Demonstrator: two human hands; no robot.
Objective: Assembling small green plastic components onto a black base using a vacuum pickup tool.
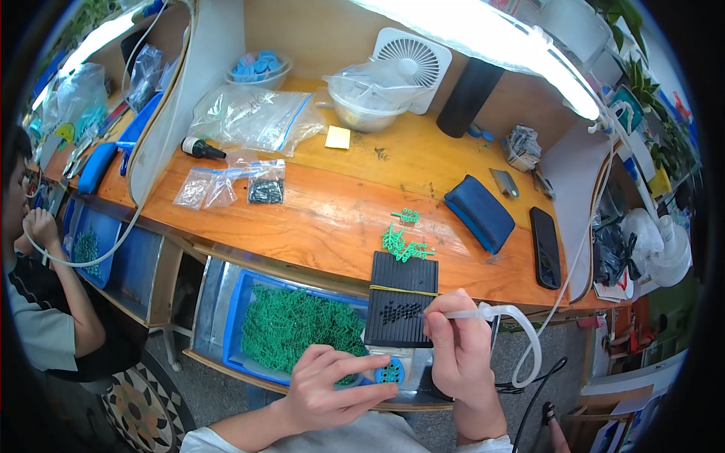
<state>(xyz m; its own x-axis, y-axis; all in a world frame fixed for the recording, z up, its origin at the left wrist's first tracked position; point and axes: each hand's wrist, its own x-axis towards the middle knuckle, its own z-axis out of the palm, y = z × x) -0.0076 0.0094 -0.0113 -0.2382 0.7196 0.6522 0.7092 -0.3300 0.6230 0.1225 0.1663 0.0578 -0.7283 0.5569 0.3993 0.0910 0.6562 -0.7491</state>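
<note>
A small round blue disc with dark holes [390,371] lies between two outstretched fingers of my left hand [325,385], which hold it at its upper and lower edges. My right hand [462,347] is closed in a pinch around the end of a white flexible tube [521,321]; the tube loops away to the right, and its tip is hard to make out. Just left of that pinch is a black grooved block [402,273] with a yellow band around it. Tiny dark pieces [400,312] are scattered on its near half. Green plastic branched pieces [404,245] lie at the block's far end.
A blue tray [236,321] full of green pieces sits in the open drawer at my left. On the bench are a dark blue case [479,214], a phone [545,248], small zip bags [266,190], a dark bottle [202,148] and a fan [414,64]. Another person [45,302] sits at far left.
</note>
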